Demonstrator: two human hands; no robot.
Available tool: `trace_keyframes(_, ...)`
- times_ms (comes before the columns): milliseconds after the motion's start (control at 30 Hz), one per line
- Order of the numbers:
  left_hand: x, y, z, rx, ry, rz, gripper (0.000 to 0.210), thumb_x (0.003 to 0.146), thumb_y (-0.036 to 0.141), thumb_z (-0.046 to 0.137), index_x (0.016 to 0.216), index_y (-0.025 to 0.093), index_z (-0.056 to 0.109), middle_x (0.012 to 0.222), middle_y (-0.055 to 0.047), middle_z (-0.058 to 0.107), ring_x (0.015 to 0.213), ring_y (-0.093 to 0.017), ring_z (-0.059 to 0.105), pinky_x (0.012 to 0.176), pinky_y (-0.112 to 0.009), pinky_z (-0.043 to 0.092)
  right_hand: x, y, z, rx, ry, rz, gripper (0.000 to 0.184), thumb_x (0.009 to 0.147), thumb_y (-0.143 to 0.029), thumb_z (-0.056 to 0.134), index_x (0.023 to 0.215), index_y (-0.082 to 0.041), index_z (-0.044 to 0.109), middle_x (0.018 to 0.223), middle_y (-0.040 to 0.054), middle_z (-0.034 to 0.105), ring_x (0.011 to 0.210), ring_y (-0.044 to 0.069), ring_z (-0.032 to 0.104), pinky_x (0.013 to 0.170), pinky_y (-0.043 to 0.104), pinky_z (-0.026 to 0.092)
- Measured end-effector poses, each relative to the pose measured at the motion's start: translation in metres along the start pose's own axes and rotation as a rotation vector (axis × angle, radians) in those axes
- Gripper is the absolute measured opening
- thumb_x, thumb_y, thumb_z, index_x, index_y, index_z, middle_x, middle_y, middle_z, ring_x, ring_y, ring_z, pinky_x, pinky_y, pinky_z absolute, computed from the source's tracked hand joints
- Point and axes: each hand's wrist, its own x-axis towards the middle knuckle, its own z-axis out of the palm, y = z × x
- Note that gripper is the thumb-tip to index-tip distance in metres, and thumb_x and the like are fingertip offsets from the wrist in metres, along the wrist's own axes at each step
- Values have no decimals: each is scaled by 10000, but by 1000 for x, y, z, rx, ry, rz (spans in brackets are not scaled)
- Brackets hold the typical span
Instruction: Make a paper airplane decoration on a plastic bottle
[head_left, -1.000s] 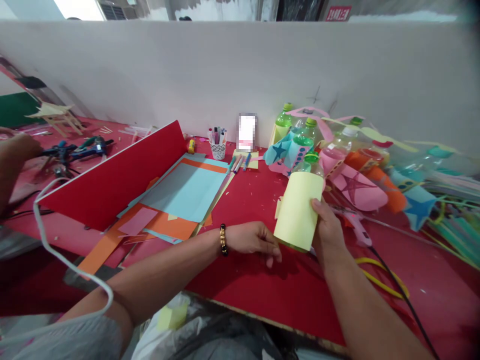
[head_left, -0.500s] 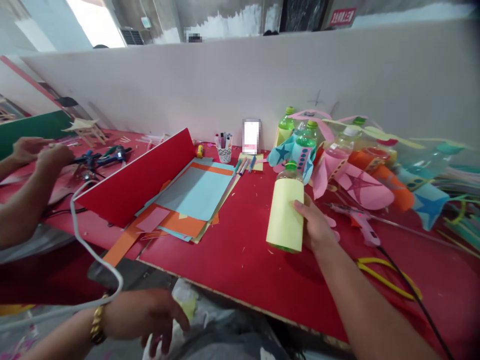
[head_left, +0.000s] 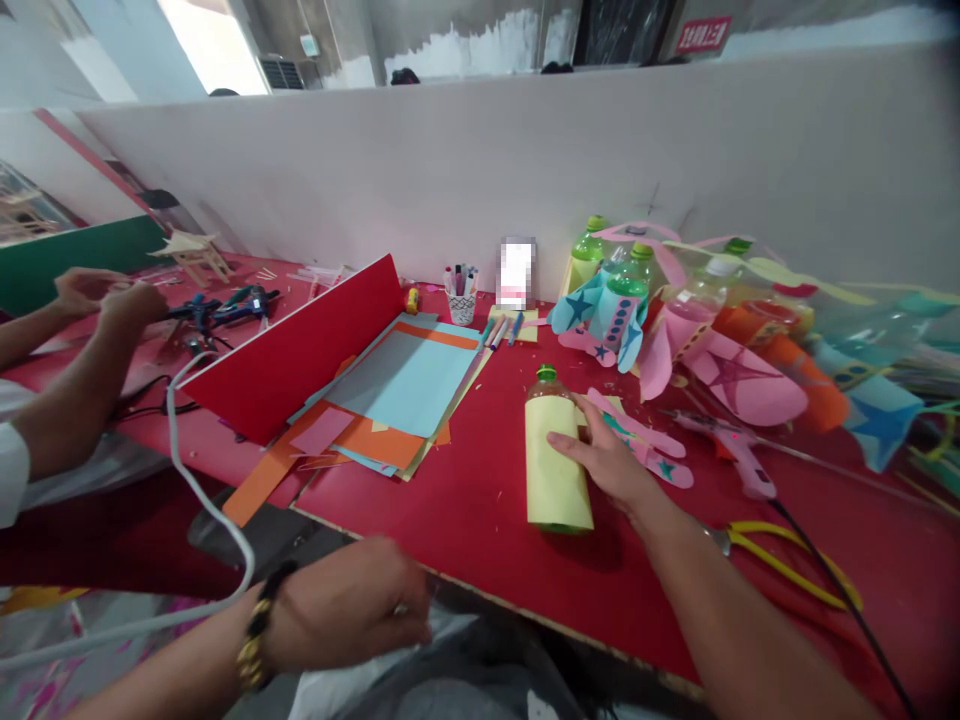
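Note:
A plastic bottle wrapped in pale yellow paper, with a green cap, stands nearly upright over the red table. My right hand is closed around its right side, the thumb lying across the paper. My left hand, with a dark and gold bracelet at the wrist, is over the front table edge. Its fingers are curled in and a little blurred, and nothing shows in them. Just behind my right hand lie pink paper cut-outs with green stars.
Decorated bottle airplanes crowd the back right. A pink glue gun and yellow-handled scissors lie at right. Coloured paper sheets lie beside a red divider, near a pen cup. Another person's hands work at left.
My right hand has brought the bottle left and lower, uncovering the pink cut-outs. My left hand has moved right and up toward the table edge, its fingers now more curled.

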Motion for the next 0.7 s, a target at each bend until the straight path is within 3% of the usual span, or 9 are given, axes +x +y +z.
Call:
trace_keyframes(67, 34, 3, -20, -61, 138, 37, 376, 928, 362, 482, 661, 165, 658, 620, -14, 605, 551, -96, 482, 552, -205, 331, -1, 1, -1, -135, -6, 41, 782, 716, -503, 734, 1403, -304, 417, 1020, 46, 701, 896, 262, 673, 819, 470, 520)
trace_keyframes(133, 70, 0, -31, -177, 417, 1, 358, 947, 381, 446, 767, 167, 671, 727, -28, 641, 660, -123, 543, 636, -216, 391, -2, -1, -3, -280, 2, 68, 764, 721, -544, 717, 1394, -300, 449, 991, 60, 696, 893, 278, 666, 857, 506, 492)
trace_keyframes(200, 102, -1, -30, -418, 657, -33, 313, 942, 412, 458, 1002, 187, 668, 976, -56, 680, 898, -174, 600, 832, -264, 444, -2, -5, -4, -400, 50, 28, 722, 721, -578, 702, 1354, -289, 512, 942, 76, 691, 887, 302, 659, 887, 545, 462)
trace_keyframes(267, 127, 3, -19, -769, 862, -55, 380, 932, 418, 479, 1234, 206, 568, 1301, -77, 577, 1206, -210, 514, 1047, -320, 374, -2, -7, -3, -430, 97, -30, 664, 744, -606, 665, 1315, -285, 557, 951, 92, 692, 915, 321, 654, 917, 569, 443)
trace_keyframes(333, 144, 12, -4, -1086, 856, -71, 525, 933, 446, 481, 1412, 246, 398, 1528, -50, 351, 1410, -213, 314, 1163, -354, 253, -2, -8, 0, -373, 119, -53, 621, 784, -632, 603, 1298, -286, 574, 1090, 108, 685, 1059, 336, 624, 992, 576, 410)
trace_keyframes(400, 155, 23, 9, -1221, 837, -76, 616, 936, 494, 459, 1478, 256, 289, 1590, -18, 206, 1471, -199, 171, 1210, -363, 153, -3, -7, 6, -283, 111, -17, 620, 818, -654, 541, 1318, -290, 561, 1306, 93, 605, 1268, 318, 508, 1105, 549, 329)
trace_keyframes(500, 165, 35, 18, -1219, 870, -99, 664, 945, 553, 397, 1509, 253, 216, 1607, 16, 128, 1488, -168, 73, 1226, -334, 61, -7, -5, 18, -175, 85, 99, 667, 843, -683, 472, 1384, -293, 502, 1473, 42, 458, 1404, 268, 347, 1187, 495, 228)
trace_keyframes(700, 171, 37, 14, -1150, 936, -116, 658, 943, 595, 353, 1504, 272, 235, 1608, 12, 130, 1488, -200, 65, 1225, -357, 58, -14, -2, 32, -78, 93, 155, 734, 848, -724, 406, 1470, -336, 363, 1543, -10, 335, 1435, 246, 279, 1189, 488, 233)
